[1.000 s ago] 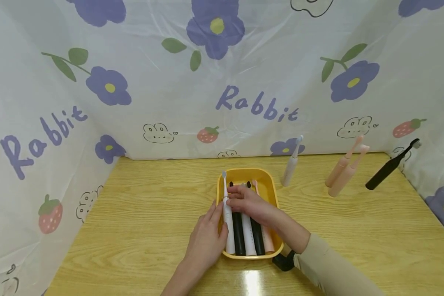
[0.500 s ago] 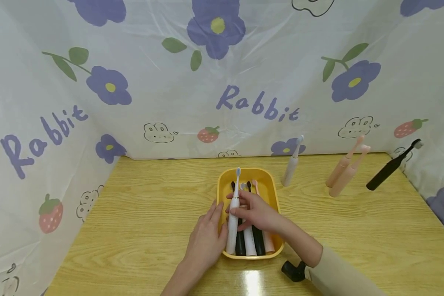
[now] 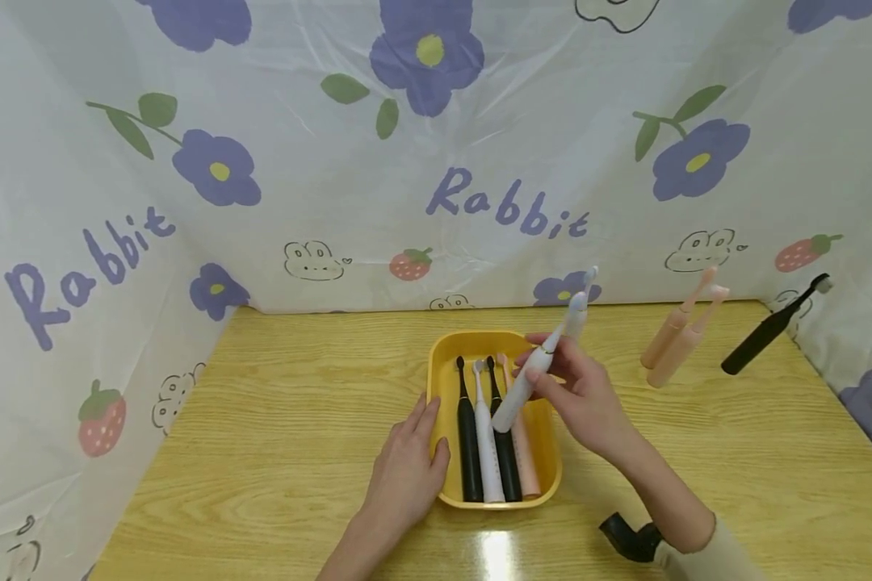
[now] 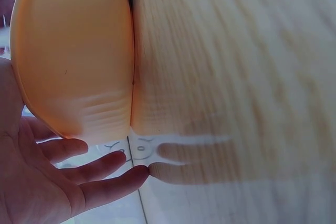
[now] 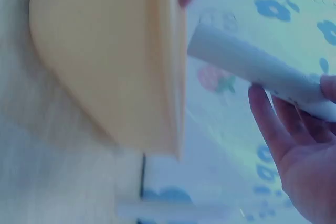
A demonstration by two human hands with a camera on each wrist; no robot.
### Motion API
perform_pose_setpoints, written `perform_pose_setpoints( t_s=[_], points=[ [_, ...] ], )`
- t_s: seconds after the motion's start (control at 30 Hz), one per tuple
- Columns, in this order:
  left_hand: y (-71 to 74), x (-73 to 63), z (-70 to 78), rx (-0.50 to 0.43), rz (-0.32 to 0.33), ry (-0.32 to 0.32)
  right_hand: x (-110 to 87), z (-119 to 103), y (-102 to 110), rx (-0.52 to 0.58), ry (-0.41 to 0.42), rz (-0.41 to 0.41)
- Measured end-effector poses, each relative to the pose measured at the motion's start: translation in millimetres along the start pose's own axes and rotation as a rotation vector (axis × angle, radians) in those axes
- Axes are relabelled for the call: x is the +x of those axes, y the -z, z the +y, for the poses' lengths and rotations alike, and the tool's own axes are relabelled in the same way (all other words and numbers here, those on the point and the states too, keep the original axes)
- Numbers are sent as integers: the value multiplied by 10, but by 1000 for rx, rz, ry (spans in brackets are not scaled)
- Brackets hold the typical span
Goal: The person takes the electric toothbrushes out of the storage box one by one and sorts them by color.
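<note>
Right hand (image 3: 589, 395): thumb and fingertips pinching one item, I note from my end.
Item held: white electric toothbrush (image 3: 523, 393), one, in the air above the tray's right half and clear of the rim. Long axis slanted; bristle end points up, away and to the right, butt end down, back and to the left. Smooth, matte-looking cylindrical handle, gold-toned ring at the collar, slim tapering neck, small oval head.
Left hand (image 3: 404, 468): fingers extended and slightly parted, resting against the tray's left side.
Tray (image 3: 443, 428): one, yellow, smooth, rounded rectangle with curved walls, long axis running away from me. Contents, side by side, heads at the far end: black toothbrush (image 3: 469, 452), white toothbrush with dotted handle (image 3: 488, 456), second black toothbrush (image 3: 509, 468), pink toothbrush (image 3: 527, 464).
Beyond, to the right, heads up: white standing toothbrush (image 3: 576, 324), partly masked in my head view by the held one; two pink standing toothbrushes (image 3: 674, 355), close together; black standing toothbrush (image 3: 756, 340), farthest right.
Desk (image 3: 298, 395): pale yellow wood grain, glossy enough to return a light patch.
Backdrop (image 3: 334, 169): creased white sheet, printed purple flowers, strawberries, "Rabbit".
</note>
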State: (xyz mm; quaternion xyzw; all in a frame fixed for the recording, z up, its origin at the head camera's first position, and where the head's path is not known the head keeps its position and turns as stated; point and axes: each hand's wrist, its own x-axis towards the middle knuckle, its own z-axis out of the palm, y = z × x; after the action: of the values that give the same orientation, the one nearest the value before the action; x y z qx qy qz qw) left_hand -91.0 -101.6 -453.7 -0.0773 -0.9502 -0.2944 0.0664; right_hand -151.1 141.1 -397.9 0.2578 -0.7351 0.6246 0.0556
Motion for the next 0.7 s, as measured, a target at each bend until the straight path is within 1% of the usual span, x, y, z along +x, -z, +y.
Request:
perform_pose_setpoints(
  t_s=[0.13, 0.23, 0.33, 0.4, 0.5, 0.63, 0.7],
  points=[
    [-5, 3, 5, -4, -4, 4, -45, -19, 219, -190, 89, 130],
    [-4, 0, 5, 3, -3, 4, -63, 35, 337, -333, 121, 216],
    [-4, 0, 3, 9, -5, 6, -65, 125, 417, -424, 133, 281],
    [-6, 2, 1, 11, -5, 5, -58, 196, 454, -459, 118, 311],
    [-11, 5, -2, 13, -5, 4, -45, 312, 483, -505, 71, 334],
    [-12, 2, -14, 10, -6, 3, -33, 467, 474, -559, -5, 368],
    [-12, 3, -17, 8, -6, 2, -27, 527, 465, -573, -30, 386]
  ],
)
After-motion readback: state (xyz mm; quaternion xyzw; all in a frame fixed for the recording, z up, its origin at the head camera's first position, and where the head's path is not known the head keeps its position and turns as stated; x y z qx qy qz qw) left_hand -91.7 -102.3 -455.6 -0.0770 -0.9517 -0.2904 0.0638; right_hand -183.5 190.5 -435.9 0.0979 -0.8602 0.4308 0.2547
